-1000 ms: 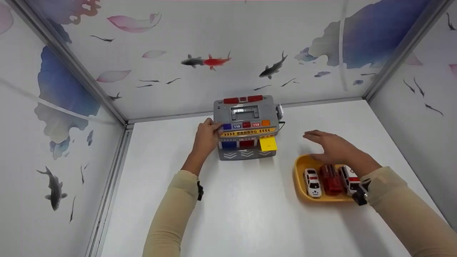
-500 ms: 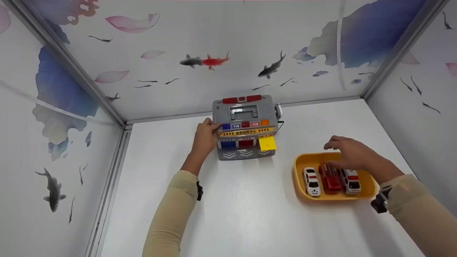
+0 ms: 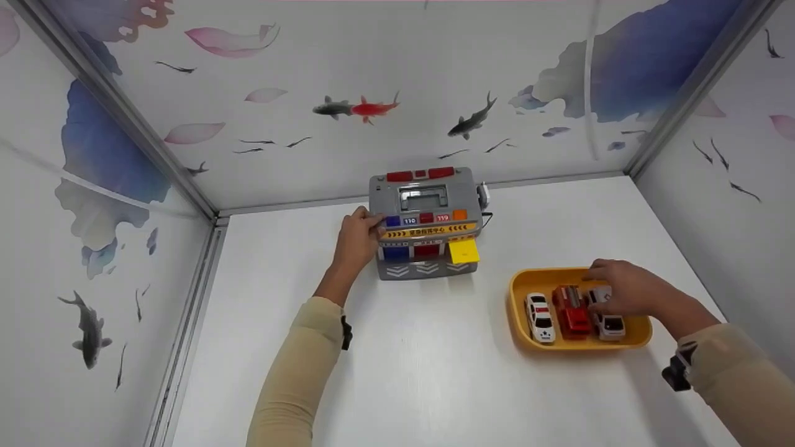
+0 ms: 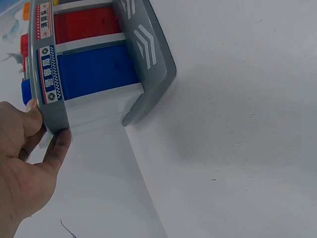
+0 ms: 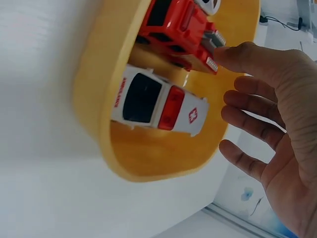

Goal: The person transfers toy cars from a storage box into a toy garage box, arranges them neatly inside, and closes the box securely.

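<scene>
A grey toy garage (image 3: 428, 231) stands by the back wall, with blue and red doors down and a yellow door (image 3: 464, 251) sticking outward. My left hand (image 3: 359, 239) grips its left roof edge; in the left wrist view the thumb and fingers pinch the grey roof corner. To the right, a yellow tray (image 3: 577, 346) holds a white police car (image 3: 540, 318), a red fire truck (image 3: 571, 310) and a white ambulance (image 5: 158, 101). My right hand (image 3: 633, 288) hovers over the ambulance with fingers spread and loosely bent; the right wrist view shows them apart from it.
The white tabletop (image 3: 397, 372) is enclosed by printed panels at the back (image 3: 422, 136), left and right. A white part (image 3: 485, 194) and a thin black piece (image 3: 487, 218) project from the garage's right side.
My right hand has moved right, then lowered into the tray over the ambulance. My left hand stays on the garage, which has not moved.
</scene>
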The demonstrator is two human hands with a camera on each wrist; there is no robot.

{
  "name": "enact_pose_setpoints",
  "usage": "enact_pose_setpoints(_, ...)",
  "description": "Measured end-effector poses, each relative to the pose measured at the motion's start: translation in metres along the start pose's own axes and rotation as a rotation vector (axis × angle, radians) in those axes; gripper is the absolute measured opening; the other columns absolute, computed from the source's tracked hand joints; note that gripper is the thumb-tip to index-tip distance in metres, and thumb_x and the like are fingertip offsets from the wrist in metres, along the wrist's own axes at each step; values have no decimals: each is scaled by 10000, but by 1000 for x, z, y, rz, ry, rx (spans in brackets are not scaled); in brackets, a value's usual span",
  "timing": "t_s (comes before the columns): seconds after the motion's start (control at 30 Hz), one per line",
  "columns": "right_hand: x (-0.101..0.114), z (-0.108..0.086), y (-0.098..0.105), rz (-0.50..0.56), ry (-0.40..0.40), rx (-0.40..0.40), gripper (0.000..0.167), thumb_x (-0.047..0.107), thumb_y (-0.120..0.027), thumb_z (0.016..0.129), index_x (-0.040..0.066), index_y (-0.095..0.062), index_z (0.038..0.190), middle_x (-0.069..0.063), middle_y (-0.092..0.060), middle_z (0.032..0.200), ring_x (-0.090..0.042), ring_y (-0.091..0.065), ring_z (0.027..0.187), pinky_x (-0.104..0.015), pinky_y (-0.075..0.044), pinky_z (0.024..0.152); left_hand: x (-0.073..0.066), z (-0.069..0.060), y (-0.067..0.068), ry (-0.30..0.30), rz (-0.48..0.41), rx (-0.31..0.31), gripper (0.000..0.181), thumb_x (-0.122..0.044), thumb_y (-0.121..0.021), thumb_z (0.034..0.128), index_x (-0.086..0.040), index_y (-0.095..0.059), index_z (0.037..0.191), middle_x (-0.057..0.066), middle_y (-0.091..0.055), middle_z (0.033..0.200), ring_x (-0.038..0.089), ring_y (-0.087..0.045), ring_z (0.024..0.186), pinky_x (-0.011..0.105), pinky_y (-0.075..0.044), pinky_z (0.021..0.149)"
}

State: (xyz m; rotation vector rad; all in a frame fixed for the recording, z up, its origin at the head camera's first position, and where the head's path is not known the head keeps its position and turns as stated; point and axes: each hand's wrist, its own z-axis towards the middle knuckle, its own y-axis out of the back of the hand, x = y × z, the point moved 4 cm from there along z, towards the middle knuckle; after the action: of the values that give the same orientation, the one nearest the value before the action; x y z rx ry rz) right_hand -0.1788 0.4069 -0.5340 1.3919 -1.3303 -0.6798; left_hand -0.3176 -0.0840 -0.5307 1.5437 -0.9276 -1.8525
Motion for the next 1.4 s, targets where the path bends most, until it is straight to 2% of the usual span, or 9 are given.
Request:
enact_pose_setpoints(0.17, -10, -7, -12, -23, -32, 35, 848, 395, -981, 801, -39, -659, 1454, -365, -555, 1525, -588, -562, 1353, -750, -514, 1085, 1, -1, 1, 13, -7, 2, 355, -149, -690, 1097, -96, -741, 1444, 103, -639, 1190, 251, -516, 1034, 403, -543, 923)
enact_pose_setpoints(0.37, -13, -14, -27, -42, 5, 40, 985, 420, -1027, 736, -10, -610, 1518, -324, -543, 1499, -481, -612, 1233, -688, -591, 1003, 2, 0, 3, 11, -7, -5, 350, -152, -680, 1104, -102, -742, 1445, 98, -632, 1184, 250, -514, 1040, 397, -537, 918)
enact_pose_setpoints(0.43, -14, -15, -32, -55, 12, 45, 986, 395, -1028, 738, -1, -600, 1533, -298, -544, 1478, -428, -621, 1193, -666, -604, 990, 2, 0, 3, 15, -1, -4, 350, -158, -679, 1106, -108, -742, 1446, 94, -631, 1181, 248, -514, 1043, 395, -537, 921)
enact_pose_setpoints(0.57, -15, -16, -40, -89, 16, 60, 975, 368, -1023, 748, 3, -592, 1543, -305, -535, 1460, -410, -620, 1156, -662, -603, 987, 2, 0, 2, 32, 6, 5, 355, -181, -674, 1112, -114, -738, 1455, 87, -630, 1198, 248, -525, 1064, 396, -544, 942)
enact_pose_setpoints(0.67, -16, -17, -45, -87, -1, 73, 990, 395, -1024, 749, 12, -586, 1550, -329, -524, 1491, -460, -612, 1191, -694, -579, 1012, 2, -1, -1, 45, 0, 18, 362, -190, -674, 1113, -114, -731, 1463, 80, -630, 1212, 246, -529, 1078, 389, -549, 956)
enact_pose_setpoints(0.77, -18, -18, -49, -60, -42, 82, 1005, 445, -1009, 766, 38, -571, 1574, -341, -481, 1567, -530, -572, 1296, -738, -532, 1064, 2, -1, -3, 50, -8, 24, 365, -186, -676, 1112, -109, -728, 1465, 74, -633, 1213, 240, -530, 1079, 379, -552, 956)
enact_pose_setpoints(0.9, -21, -17, -50, -31, -76, 69, 1003, 492, -986, 788, 54, -561, 1584, -349, -400, 1632, -590, -500, 1370, -775, -500, 1076, 1, 0, -2, 37, -8, 16, 362, -188, -678, 1111, -102, -731, 1459, 77, -638, 1209, 238, -527, 1064, 379, -550, 941)
enact_pose_setpoints(1.1, -23, -17, -51, -49, -55, 44, 997, 517, -977, 792, 39, -575, 1568, -357, -367, 1632, -595, -435, 1402, -761, -511, 1071, 0, 0, -1, 16, 16, 11, 359, -190, -682, 1106, -123, -738, 1454, 91, -634, 1222, 247, -517, 1046, 399, -548, 936)
enact_pose_setpoints(1.4, -21, -14, -54, -50, -40, 49, 1006, 455, -979, 805, -7, -534, 1580, -375, -373, 1629, -587, -450, 1389, -751, -511, 1081, 0, 0, 0, 25, 16, 17, 364, -182, -670, 1112, -133, -729, 1468, 84, -630, 1224, 242, -518, 1058, 388, -549, 943)
